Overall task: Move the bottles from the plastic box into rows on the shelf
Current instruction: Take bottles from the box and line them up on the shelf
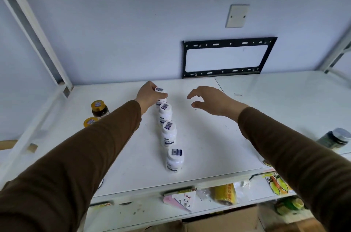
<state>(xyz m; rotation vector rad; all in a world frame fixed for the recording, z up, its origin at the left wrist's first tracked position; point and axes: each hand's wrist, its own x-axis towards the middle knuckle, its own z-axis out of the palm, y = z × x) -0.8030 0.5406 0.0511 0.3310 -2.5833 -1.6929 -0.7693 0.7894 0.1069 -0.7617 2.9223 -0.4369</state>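
Note:
Several white bottles with barcode stickers on their caps stand in a single row running front to back on the white shelf. The nearest bottle stands close to the front edge, with two more behind it. My left hand is wrapped around the farthest bottle at the back end of the row. To the right of the row, my right hand hovers over the shelf with fingers spread and nothing in it. The plastic box is out of view.
Two dark jars with yellow lids stand at the shelf's left. A dark jar sits at the right edge. A black wall bracket hangs behind. The lower shelf holds packets and cartons.

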